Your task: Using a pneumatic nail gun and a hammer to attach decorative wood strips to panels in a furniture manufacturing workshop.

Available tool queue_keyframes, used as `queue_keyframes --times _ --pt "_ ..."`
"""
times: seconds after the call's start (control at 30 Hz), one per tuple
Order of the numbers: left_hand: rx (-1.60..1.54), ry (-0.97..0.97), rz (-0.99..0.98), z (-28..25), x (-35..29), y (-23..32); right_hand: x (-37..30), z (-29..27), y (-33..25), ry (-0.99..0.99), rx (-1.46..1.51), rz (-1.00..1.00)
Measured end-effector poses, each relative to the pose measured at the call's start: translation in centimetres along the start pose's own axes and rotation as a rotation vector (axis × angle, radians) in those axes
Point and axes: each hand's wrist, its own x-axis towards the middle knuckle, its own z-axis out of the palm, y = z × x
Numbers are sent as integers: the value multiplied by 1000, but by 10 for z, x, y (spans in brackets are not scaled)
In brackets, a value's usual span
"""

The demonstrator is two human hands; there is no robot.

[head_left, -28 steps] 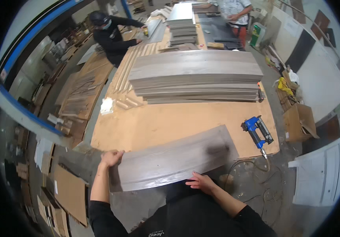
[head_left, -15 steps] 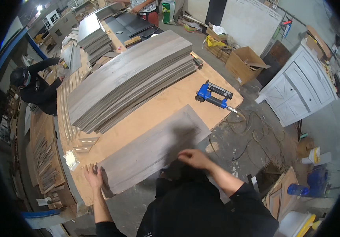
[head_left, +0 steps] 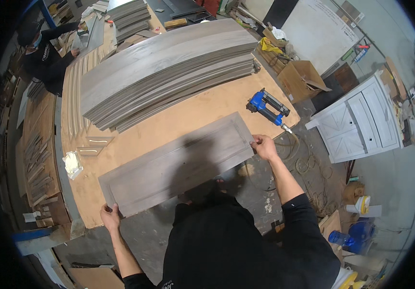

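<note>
— How are your hands set?
— My right hand [head_left: 265,147] closes thumb and fingers on the right end of the panel [head_left: 178,166]. My left hand [head_left: 110,216] touches its near left corner; I can't tell whether those fingers pinch it.

— Where does the panel lie, and what room is there?
— Across the front of the table [head_left: 140,144], slanting up to the right. Its near long side hides much of the table's front edge, so my side opens onto the floor [head_left: 145,238]. Beyond its far side runs a bare strip. The nail gun [head_left: 267,107] lies just past the far right corner, near my right hand.

— What is it all made of?
— The panel is a long grey rectangle with wood grain and a line running inside its border. The table is tan and flat, the floor grey and marked. A crumpled white lump [head_left: 72,164] sits by the table's left edge. The stack [head_left: 169,67] is thin grey boards, with slim wooden strips [head_left: 75,96] to its left.

— And farther out?
— A white cabinet [head_left: 361,118] and an open carton [head_left: 301,79] on the right; a co-worker [head_left: 46,58] in black at the far left.
</note>
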Motion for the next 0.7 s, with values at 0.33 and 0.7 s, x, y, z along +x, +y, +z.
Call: queue_keyframes --times 0.33,0.7 --pt "-133 -61 -42 -14 -11 14 -1 -13 14 -66 -94 -70" --pt "-68 -242 256 -35 -48 -7 -31 -35 18 -120 -167 -524"
